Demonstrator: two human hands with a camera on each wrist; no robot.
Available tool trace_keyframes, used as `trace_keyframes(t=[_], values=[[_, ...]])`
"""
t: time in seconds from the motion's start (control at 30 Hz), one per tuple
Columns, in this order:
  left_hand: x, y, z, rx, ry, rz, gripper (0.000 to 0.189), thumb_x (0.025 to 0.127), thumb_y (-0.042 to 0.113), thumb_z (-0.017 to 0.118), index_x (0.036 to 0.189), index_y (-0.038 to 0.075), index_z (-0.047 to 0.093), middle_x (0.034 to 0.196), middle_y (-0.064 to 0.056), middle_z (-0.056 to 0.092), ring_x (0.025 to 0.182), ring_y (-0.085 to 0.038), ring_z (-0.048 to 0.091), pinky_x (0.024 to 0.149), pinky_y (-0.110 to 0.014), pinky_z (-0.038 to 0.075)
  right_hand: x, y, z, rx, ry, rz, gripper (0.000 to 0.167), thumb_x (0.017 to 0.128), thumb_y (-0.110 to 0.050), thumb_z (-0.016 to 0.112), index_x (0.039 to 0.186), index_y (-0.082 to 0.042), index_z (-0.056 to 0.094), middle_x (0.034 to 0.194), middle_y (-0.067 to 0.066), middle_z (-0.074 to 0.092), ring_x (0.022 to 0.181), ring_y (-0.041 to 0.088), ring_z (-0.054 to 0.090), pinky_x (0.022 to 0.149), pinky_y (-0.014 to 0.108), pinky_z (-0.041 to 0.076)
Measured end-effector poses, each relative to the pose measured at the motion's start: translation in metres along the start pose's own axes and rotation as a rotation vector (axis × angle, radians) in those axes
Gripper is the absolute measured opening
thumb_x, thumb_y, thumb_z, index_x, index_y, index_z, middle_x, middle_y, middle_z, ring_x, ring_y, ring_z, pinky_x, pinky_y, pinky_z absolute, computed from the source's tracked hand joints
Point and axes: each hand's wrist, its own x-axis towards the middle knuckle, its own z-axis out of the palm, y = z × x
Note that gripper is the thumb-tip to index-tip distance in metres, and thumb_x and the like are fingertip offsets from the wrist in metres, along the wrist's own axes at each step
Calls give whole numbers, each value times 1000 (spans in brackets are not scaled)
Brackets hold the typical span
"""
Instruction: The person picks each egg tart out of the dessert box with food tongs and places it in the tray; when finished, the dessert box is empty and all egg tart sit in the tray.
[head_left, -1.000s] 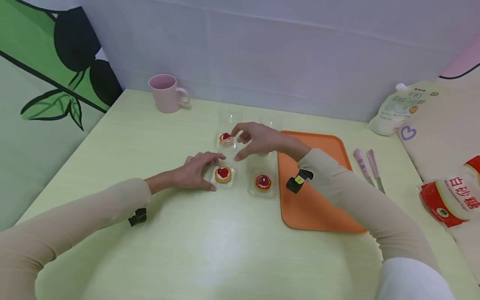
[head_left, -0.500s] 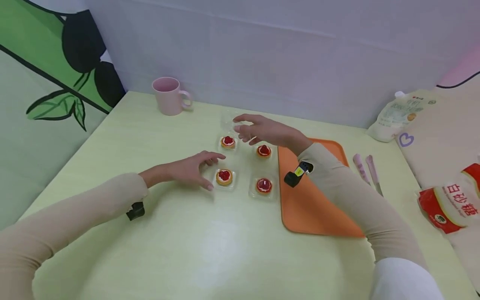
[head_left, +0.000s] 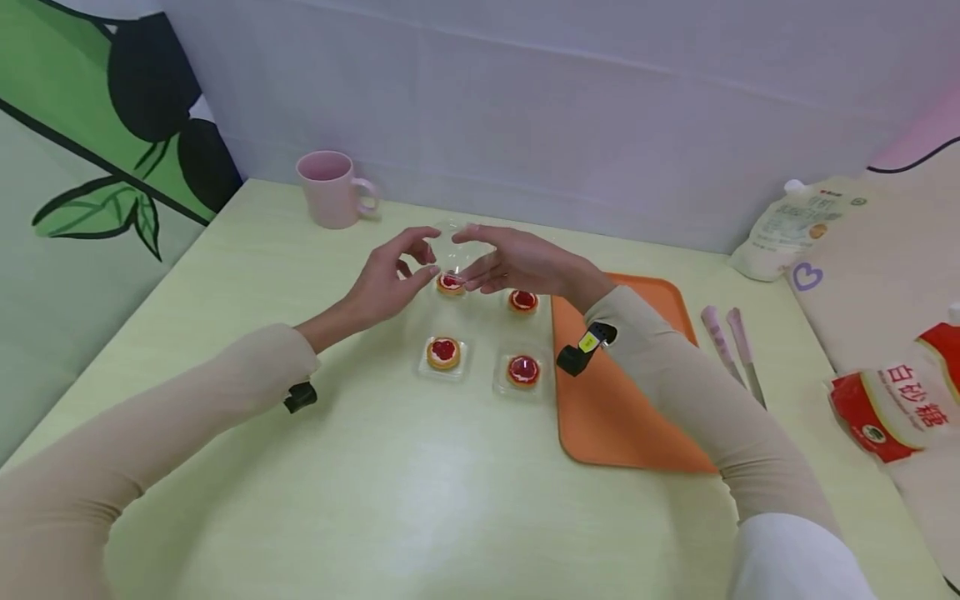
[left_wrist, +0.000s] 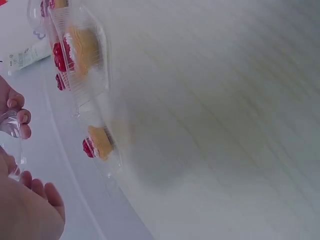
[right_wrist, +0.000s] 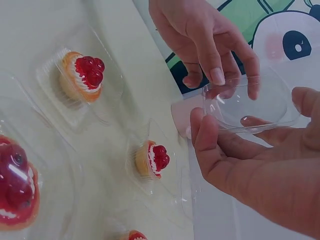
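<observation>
My right hand holds a clear plastic lid above the far left tart, thumb and fingers at its rim in the right wrist view. My left hand is at the lid's other side, loosely bent, its fingertips overlapping the lid. Below, the far left cherry tart is partly hidden by the lid and right fingers. A near left tart sits in a clear tray. Two more stand to the right: a near tart under a shiny cover and a far tart.
An orange tray lies right of the tarts, under my right forearm. Beyond it are two pink-handled utensils, a white spouted pouch and a red-and-white sugar bag. A pink mug stands at the back left.
My left hand has moved from beside the near left tart up and away to the lid. The right hand has gone from over the far tarts to holding the clear lid.
</observation>
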Motion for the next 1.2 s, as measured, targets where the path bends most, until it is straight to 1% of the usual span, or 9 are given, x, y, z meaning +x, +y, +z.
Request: trace_keyframes(t=[0.13,0.3,0.43,0.57,0.77,0.93,1.07,1.13,1.2], values=[[1,0,3,19,83,15,40,94,0,64,134,4,58,95,-16,65,91,-23,59,75,-26,45,1,0,3,-11,-8,-1,51,107,-46,34,150,-20,39,127,23,65,109,31,65,88,30,51],[3,-2,2,16,125,36,39,93,-1,64,132,3,61,91,-18,66,85,-21,59,72,-20,44,3,-2,4,-3,-3,-9,55,106,-51,32,152,-22,39,131,26,62,114,33,64,88,30,52],[6,-2,-3,24,143,43,39,93,-1,64,131,3,61,90,-18,67,82,-18,58,71,-18,44,8,-5,3,14,18,-23,57,105,-53,31,152,-23,39,133,26,61,112,34,65,93,34,52],[12,-5,-10,48,158,19,40,92,0,65,132,5,61,89,-17,68,79,-9,56,71,-19,44,15,-11,2,9,42,-40,57,105,-53,31,153,-23,38,131,22,61,115,37,64,101,43,48],[23,-8,-23,78,142,-72,44,92,0,64,136,4,59,92,-23,70,74,-7,57,72,-18,46,32,-18,2,-57,82,-71,54,107,-47,34,156,-23,34,126,14,62,115,36,65,105,45,47],[31,-9,-35,86,107,-185,49,93,3,63,141,6,55,95,-25,71,74,-6,58,67,-16,45,47,-22,0,-116,129,-131,51,107,-31,43,156,-21,33,129,18,61,107,33,69,102,45,49],[37,-11,-48,41,69,-297,54,94,6,64,146,9,51,87,-13,72,70,0,59,66,-18,46,60,-24,-2,-137,186,-179,52,104,-15,50,154,-19,36,119,17,64,95,27,71,97,42,53],[40,-14,-52,15,45,-330,57,94,5,64,148,9,48,81,-4,71,69,2,60,67,-18,48,67,-21,-2,-139,217,-198,55,102,-8,53,154,-17,37,114,21,64,86,23,70,87,35,56],[43,-17,-54,-2,26,-352,59,94,4,63,149,8,45,79,1,70,69,2,61,70,-18,50,74,-18,-2,-144,244,-215,57,100,-4,55,153,-14,37,112,26,64,82,22,68,78,28,55]])
